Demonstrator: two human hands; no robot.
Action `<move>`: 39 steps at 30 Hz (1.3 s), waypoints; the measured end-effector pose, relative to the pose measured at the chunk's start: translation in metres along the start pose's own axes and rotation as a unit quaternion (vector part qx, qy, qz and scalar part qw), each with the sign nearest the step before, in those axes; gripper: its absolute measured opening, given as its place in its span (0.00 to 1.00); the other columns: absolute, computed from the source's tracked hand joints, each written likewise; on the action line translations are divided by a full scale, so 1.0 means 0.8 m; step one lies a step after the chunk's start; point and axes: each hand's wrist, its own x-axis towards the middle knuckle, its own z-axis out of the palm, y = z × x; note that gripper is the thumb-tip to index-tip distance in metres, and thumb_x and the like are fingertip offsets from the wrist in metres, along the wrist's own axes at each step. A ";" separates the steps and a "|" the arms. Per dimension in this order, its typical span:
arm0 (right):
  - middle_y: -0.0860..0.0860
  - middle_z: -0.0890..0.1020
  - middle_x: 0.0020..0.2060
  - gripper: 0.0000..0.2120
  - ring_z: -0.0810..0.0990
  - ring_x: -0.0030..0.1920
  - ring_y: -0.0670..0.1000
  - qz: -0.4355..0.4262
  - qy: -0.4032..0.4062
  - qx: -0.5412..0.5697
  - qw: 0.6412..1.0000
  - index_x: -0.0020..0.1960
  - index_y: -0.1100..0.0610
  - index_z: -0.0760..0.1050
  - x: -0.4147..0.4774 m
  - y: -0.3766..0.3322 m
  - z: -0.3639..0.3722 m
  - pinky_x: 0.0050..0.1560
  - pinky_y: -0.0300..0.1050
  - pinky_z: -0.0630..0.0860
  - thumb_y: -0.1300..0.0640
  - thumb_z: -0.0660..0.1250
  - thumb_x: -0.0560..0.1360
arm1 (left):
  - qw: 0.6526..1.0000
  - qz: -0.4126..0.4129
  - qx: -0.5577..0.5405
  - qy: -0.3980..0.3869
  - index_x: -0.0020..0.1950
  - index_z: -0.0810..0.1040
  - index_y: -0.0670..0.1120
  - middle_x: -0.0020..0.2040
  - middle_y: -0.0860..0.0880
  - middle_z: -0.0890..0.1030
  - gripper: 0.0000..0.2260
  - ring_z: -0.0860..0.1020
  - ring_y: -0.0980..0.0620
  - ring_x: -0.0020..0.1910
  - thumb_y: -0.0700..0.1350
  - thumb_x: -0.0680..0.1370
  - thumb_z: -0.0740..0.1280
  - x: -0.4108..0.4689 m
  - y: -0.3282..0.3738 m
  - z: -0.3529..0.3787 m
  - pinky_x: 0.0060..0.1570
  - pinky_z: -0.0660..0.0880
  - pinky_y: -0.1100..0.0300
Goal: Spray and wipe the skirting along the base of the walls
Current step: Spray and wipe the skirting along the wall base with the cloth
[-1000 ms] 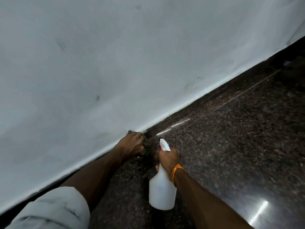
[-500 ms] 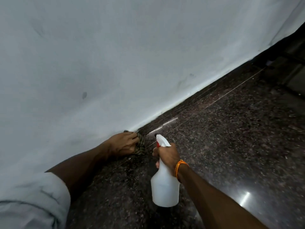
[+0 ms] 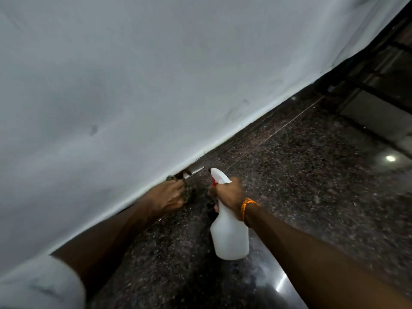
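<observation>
Left fingers (image 3: 177, 190): curled tight round a dark patterned cloth (image 3: 190, 194). My left hand (image 3: 166, 197) presses it to the skirting (image 3: 249, 136), the dark stone strip at the foot of the white wall (image 3: 156, 85).
Right fingers (image 3: 213, 192): wrapped round the neck of the white spray bottle (image 3: 230, 238), close by the red trigger (image 3: 214, 181). I cannot tell whether the trigger is squeezed. My right hand (image 3: 229, 194) holds the bottle off the floor (image 3: 312, 175), nozzle (image 3: 219, 176) aimed at the skirting just ahead of the cloth.
Where the work is: a bright wet streak (image 3: 196, 170) shows on the skirting just beyond the cloth. The rest of the strip runs on up and right towards the far corner.
Risk, overspray: the nozzle sits near the wall's lower edge, so I judge a high aim would mist the paint, and the cloth could then drag grime onto it.
Risk, my own hand: the cloth hand is just beside the nozzle's line, so a careless squirt would wet my knuckles rather than the stone.
Risk, slipping: the polished floor throws back a lamp glare (image 3: 390, 158), and drips there would likely make it slick under me.
Risk, missed run: the view is blurred and the strip dark, so a skipped stretch would be hard to spot.
Risk, grip: a wet bottle neck could turn in my fingers.
Writing: none I can read. The side of the bottle facing me is plain white, with no label or brand.
Wrist: an orange band (image 3: 246, 207) with no lettering.
</observation>
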 end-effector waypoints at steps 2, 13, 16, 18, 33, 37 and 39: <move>0.60 0.79 0.32 0.08 0.75 0.19 0.56 0.000 -0.021 -0.012 1.000 0.47 0.65 0.77 -0.003 0.001 0.006 0.24 0.45 0.74 0.65 0.68 0.69 | 1.000 0.004 -0.006 0.025 0.36 0.81 0.46 0.38 0.47 0.80 0.16 0.78 0.46 0.43 0.48 0.79 0.60 -0.025 0.002 0.005 0.40 0.73 0.53; 0.62 0.81 0.31 0.03 0.77 0.21 0.58 -0.001 -0.002 -0.019 1.000 0.42 0.63 0.75 0.026 0.011 -0.030 0.26 0.50 0.78 0.65 0.66 0.69 | 0.999 0.028 0.006 -0.018 0.30 0.79 0.46 0.34 0.48 0.78 0.16 0.76 0.46 0.40 0.43 0.74 0.56 0.063 -0.019 -0.023 0.36 0.75 0.55; 0.63 0.81 0.34 0.06 0.76 0.21 0.57 0.003 0.003 -0.010 1.000 0.38 0.58 0.71 0.033 0.011 -0.042 0.27 0.50 0.78 0.65 0.66 0.70 | 0.999 0.028 0.002 -0.031 0.34 0.80 0.44 0.36 0.45 0.80 0.12 0.78 0.44 0.42 0.43 0.75 0.60 0.041 -0.012 -0.026 0.38 0.77 0.54; 0.63 0.81 0.37 0.07 0.76 0.22 0.56 0.007 -0.002 -0.012 1.000 0.39 0.57 0.70 0.036 0.013 -0.044 0.25 0.44 0.75 0.65 0.66 0.72 | 1.000 0.022 -0.004 -0.016 0.34 0.79 0.44 0.34 0.45 0.79 0.14 0.78 0.44 0.40 0.43 0.75 0.58 0.002 -0.005 -0.024 0.37 0.77 0.54; 0.61 0.80 0.32 0.10 0.75 0.17 0.53 0.014 -0.047 -0.019 0.999 0.51 0.68 0.77 0.044 0.010 -0.055 0.21 0.40 0.74 0.67 0.65 0.70 | 0.997 0.030 0.046 -0.046 0.33 0.79 0.42 0.36 0.44 0.78 0.13 0.78 0.43 0.41 0.39 0.75 0.59 0.047 -0.018 -0.030 0.39 0.77 0.53; 0.63 0.81 0.31 0.10 0.75 0.18 0.55 0.019 -0.016 0.012 1.000 0.49 0.71 0.78 0.051 0.012 -0.070 0.25 0.45 0.75 0.67 0.66 0.69 | 0.998 0.026 0.035 -0.033 0.35 0.79 0.46 0.38 0.47 0.80 0.08 0.75 0.45 0.43 0.45 0.74 0.67 0.135 -0.030 -0.044 0.40 0.73 0.53; 0.64 0.81 0.32 0.11 0.75 0.18 0.55 0.024 -0.005 0.028 0.999 0.49 0.70 0.77 0.056 0.013 -0.078 0.24 0.45 0.75 0.66 0.67 0.69 | 0.999 0.011 -0.015 -0.029 0.35 0.77 0.46 0.38 0.46 0.78 0.12 0.73 0.45 0.45 0.48 0.77 0.63 0.153 -0.035 -0.040 0.42 0.69 0.52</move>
